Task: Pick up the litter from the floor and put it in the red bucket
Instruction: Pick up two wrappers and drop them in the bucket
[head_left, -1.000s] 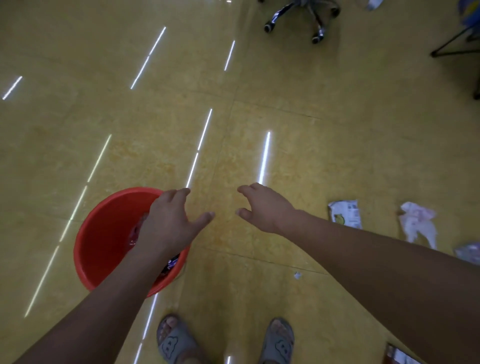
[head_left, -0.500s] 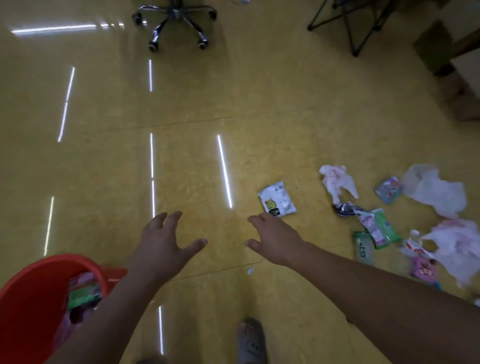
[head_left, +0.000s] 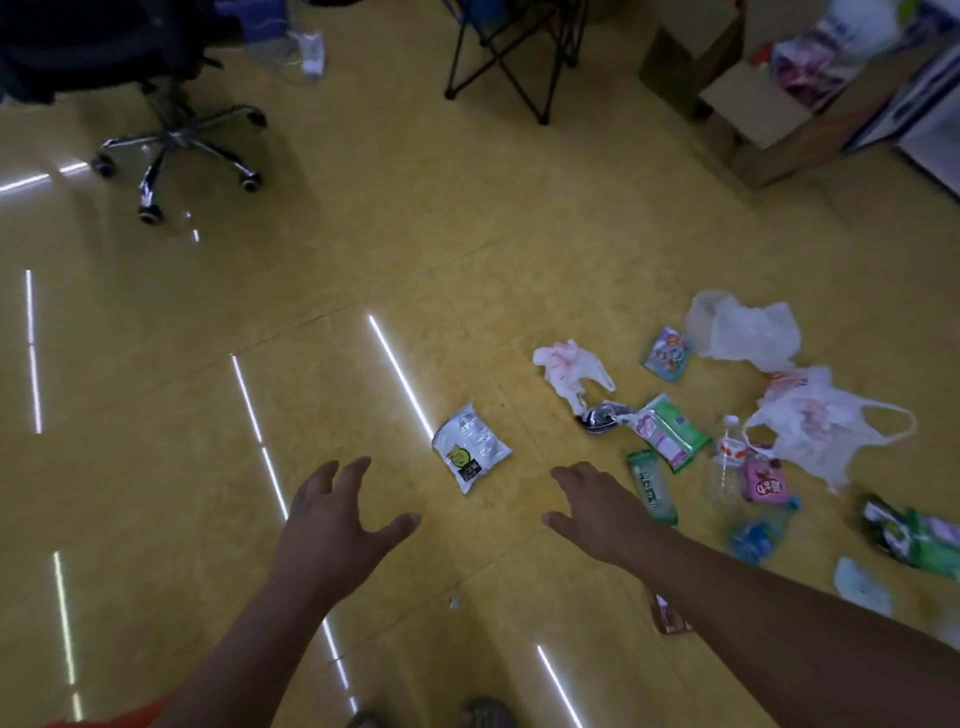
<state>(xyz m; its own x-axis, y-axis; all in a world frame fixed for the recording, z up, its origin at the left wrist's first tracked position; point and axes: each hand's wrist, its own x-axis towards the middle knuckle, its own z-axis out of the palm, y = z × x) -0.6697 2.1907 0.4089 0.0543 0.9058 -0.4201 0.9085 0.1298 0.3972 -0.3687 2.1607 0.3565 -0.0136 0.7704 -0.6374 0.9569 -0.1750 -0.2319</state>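
Litter is scattered over the yellow floor to the right. A white snack packet (head_left: 470, 447) lies nearest, just beyond and between my two hands. Farther right lie a crumpled white-pink bag (head_left: 571, 370), a green-pink wrapper (head_left: 669, 432), a green packet (head_left: 651, 486), a clear bottle (head_left: 725, 462) and large white plastic bags (head_left: 826, 421). My left hand (head_left: 337, 525) hovers with fingers spread, holding nothing. My right hand (head_left: 602, 506) is also empty and relaxed, beside the green packet. Only a sliver of the red bucket (head_left: 124, 716) shows at the bottom left edge.
An office chair (head_left: 176, 135) on castors stands at the back left. A folding chair frame (head_left: 514, 57) is at the back centre, cardboard boxes (head_left: 769, 104) at the back right. My sandalled feet (head_left: 483, 714) show at the bottom edge.
My view has swung right and away from the red bucket, which has slid nearly out of frame. The litter pile has come fully into view. Both hands stay empty and spread.
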